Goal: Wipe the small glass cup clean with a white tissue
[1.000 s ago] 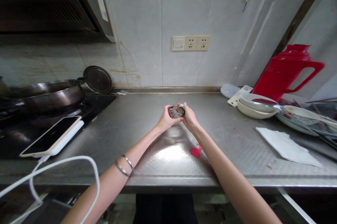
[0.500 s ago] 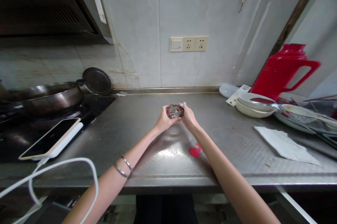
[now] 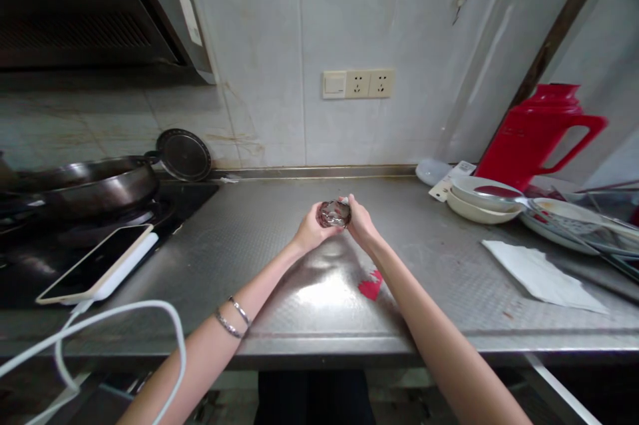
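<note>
Between my two hands is a small round see-through glass dish [image 3: 334, 214] with a dark brownish tint and a wavy rim; whether it is an ashtray or a cup is unclear. My left hand [image 3: 310, 232] wraps round its left side, thumb along the near edge. Fingers of my right hand [image 3: 360, 222] close on the right side. A small white bit [image 3: 344, 200] shows by the right fingertips, too small to name. Near my right forearm, a red heart-shaped piece [image 3: 370, 286] lies on the steel counter [image 3: 259, 225].
At left, a steel pan [image 3: 100, 185] sits on the black stove beside a round dark lid [image 3: 184, 154]. A phone [image 3: 97, 265] with a white cable [image 3: 124, 306] lies nearer. Stacked bowls [image 3: 482, 210], a red thermos [image 3: 532, 138] and a white tissue [image 3: 542, 277] are at right.
The glass dish and both hands have shifted very slightly to the right and nearer, with the dish tilted a little differently. Both hands keep their hold; the surroundings look unchanged.
</note>
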Motion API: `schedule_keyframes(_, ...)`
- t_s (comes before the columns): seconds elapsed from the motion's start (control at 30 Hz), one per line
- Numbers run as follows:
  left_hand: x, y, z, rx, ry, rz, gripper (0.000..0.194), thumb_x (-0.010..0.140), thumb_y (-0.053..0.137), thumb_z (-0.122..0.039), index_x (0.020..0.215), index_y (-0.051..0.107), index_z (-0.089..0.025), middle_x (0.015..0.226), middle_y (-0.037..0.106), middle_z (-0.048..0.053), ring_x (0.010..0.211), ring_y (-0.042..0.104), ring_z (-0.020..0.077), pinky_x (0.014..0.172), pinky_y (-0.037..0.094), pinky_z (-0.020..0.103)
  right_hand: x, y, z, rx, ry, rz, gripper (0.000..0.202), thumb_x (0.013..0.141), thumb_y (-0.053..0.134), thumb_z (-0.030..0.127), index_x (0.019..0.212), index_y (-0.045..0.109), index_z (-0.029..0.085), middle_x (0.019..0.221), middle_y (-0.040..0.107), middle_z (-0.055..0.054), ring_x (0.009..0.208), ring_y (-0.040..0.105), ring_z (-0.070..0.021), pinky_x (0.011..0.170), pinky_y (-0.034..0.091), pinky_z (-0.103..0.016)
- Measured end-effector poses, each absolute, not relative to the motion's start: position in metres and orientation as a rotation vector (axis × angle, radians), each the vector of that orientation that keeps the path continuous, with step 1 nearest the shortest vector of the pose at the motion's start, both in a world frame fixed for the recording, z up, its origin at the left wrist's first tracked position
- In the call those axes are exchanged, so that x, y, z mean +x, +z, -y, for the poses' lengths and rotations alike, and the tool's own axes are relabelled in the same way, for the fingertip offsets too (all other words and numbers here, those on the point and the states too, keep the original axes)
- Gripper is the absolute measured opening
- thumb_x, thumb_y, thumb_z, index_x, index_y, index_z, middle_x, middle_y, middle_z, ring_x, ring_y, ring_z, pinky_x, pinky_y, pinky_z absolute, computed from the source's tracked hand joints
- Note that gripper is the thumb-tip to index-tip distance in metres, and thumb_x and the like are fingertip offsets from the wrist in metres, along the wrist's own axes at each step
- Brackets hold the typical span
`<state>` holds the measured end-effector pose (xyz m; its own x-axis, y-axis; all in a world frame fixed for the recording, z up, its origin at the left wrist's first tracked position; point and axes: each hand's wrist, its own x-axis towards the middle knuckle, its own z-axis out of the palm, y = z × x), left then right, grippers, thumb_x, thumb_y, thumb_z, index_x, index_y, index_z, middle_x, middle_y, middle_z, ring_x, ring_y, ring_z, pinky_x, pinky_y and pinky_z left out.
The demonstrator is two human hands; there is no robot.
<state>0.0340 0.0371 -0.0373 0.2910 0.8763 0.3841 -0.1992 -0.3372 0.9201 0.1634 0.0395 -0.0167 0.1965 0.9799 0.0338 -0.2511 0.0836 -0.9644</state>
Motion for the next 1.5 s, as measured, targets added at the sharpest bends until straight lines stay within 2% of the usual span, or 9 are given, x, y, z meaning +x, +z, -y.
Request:
schedule_keyframes(0.2,0.033,-0.034,-0.038,1.45,1.432,-0.783,0.067,0.052,0.084,-0.021,0.108,0.048,-0.013,0.111,0.063,0.014,0.102,0.061,0.0236,0.097,0.043,0.043,0.162,-0.012,-0.031,-1.071,0.964,1.164,0.052,0.079,0.04,0.059,0.074,0.068,0.015,0.067,0.067,-0.002,0.071,0.057,-0.0178,0.068,0.041,-0.026)
schedule_keyframes(0.33,0.033,-0.024,-0.028,1.411,1.396,-0.758,0.063,0.052,0.084,-0.019,0.105,0.05,-0.013,0.109,0.064,0.013,0.102,0.061,0.0235,0.098,0.042,0.043,0.167,-0.005,-0.023,-1.111,0.852,1.17,0.043,0.081,0.04,0.05,0.069,0.066,0.017,0.063,0.065,0.0,0.075,0.056,-0.0188,0.07,0.04,-0.026)
schedule_keyframes(0.47,0.032,-0.016,-0.019,1.39,1.361,-0.702,0.063,0.052,0.084,-0.018,0.105,0.05,-0.014,0.11,0.063,0.012,0.102,0.061,0.0234,0.097,0.043,0.041,0.175,-0.002,-0.025,-1.101,0.816,1.054,0.031,0.077,0.042,0.035,0.071,0.067,0.018,0.075,0.069,-0.002,0.091,0.058,-0.0205,0.083,0.04,-0.027)
schedule_keyframes(0.57,0.032,-0.014,-0.017,1.384,1.383,-0.712,0.063,0.053,0.083,-0.018,0.106,0.048,-0.014,0.11,0.062,0.012,0.102,0.061,0.0233,0.097,0.043,0.041,0.176,-0.003,-0.03,-1.083,0.903,0.962,0.034,0.074,0.039,0.032,0.078,0.069,0.017,0.085,0.071,-0.004,0.097,0.059,-0.021,0.089,0.041,-0.029)
schedule_keyframes(0.83,0.037,-0.022,-0.016,1.371,1.318,-0.628,0.066,0.051,0.084,-0.019,0.104,0.045,-0.015,0.109,0.062,0.01,0.102,0.061,0.0222,0.097,0.042,0.043,0.158,-0.004,-0.031,-0.925,1.247,0.739,0.029,0.069,0.045,0.032,0.083,0.066,0.019,0.082,0.072,-0.004,0.081,0.066,-0.0208,0.075,0.051,-0.032)
schedule_keyframes(1.0,0.039,-0.033,-0.019,1.382,1.31,-0.653,0.073,0.045,0.087,-0.018,0.103,0.042,-0.016,0.108,0.06,0.009,0.098,0.061,0.0214,0.094,0.044,0.043,0.159,-0.005,-0.026,-0.937,1.242,0.756,0.025,0.071,0.049,0.034,0.08,0.068,0.019,0.093,0.072,-0.005,0.085,0.066,-0.019,0.077,0.05,-0.029)
schedule_keyframes(1.13,0.038,-0.034,-0.018,1.451,1.27,-0.762,0.074,0.043,0.088,-0.021,0.103,0.046,-0.016,0.105,0.061,0.008,0.096,0.061,0.0219,0.093,0.045,0.043,0.156,-0.008,-0.026,-0.975,1.243,0.784,0.024,0.069,0.051,0.031,0.074,0.07,0.018,0.088,0.073,-0.005,0.083,0.065,-0.0187,0.074,0.05,-0.027)
schedule_keyframes(1.37,0.04,-0.037,-0.02,1.55,1.465,-1.067,0.079,0.042,0.088,-0.03,0.106,0.043,-0.015,0.104,0.059,0.011,0.1,0.058,0.0253,0.093,0.043,0.045,0.147,-0.015,-0.032,-0.993,1.204,0.798,0.029,0.068,0.047,0.027,0.082,0.071,0.02,0.081,0.073,0.0,0.08,0.065,-0.0175,0.071,0.049,-0.026)
schedule_keyframes(1.5,0.042,-0.036,-0.019,1.499,1.413,-0.968,0.086,0.041,0.089,-0.028,0.11,0.039,-0.016,0.108,0.059,0.011,0.103,0.059,0.0253,0.096,0.042,0.045,0.149,-0.017,-0.033,-1.014,1.168,0.782,0.027,0.067,0.046,0.026,0.078,0.07,0.02,0.08,0.073,0.0,0.079,0.065,-0.0164,0.069,0.048,-0.024)
